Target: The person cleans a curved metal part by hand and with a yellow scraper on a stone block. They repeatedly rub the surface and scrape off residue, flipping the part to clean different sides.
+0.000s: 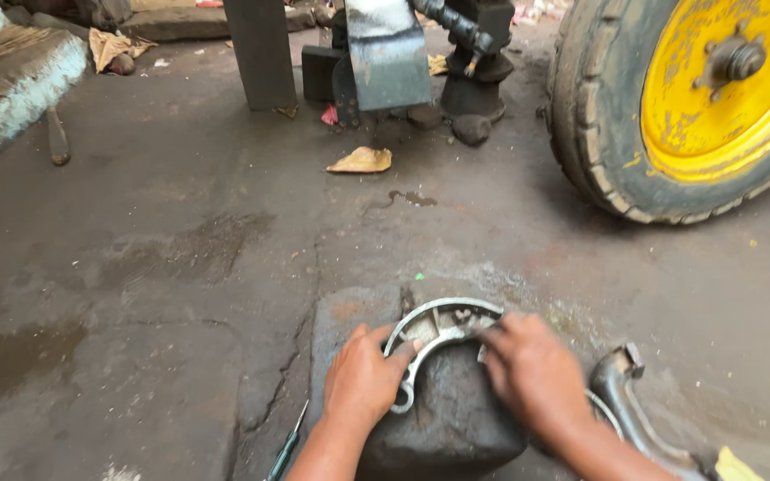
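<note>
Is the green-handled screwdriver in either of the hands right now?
No: the screwdriver lies on the floor beside the left hand, while both hands rest on the curved metal part.

Count, floor-level view:
2 hands (left hand (363,379), right hand (532,370)), 2 brake shoes (438,325) (621,392), 1 stone block (447,419), 1 screwdriver (285,450), 1 yellow-rimmed wheel (688,98).

The brake shoe (438,322) is bright silver-grey metal, sitting on a dull black-grey block (443,419). A second shoe (627,401) is darker grey. The screwdriver (285,450) has a green handle. The wheel (724,80) is yellow with chipped, grimy patches inside a black tyre (594,116). The floor (162,267) is dark grey with oily stains.
</note>
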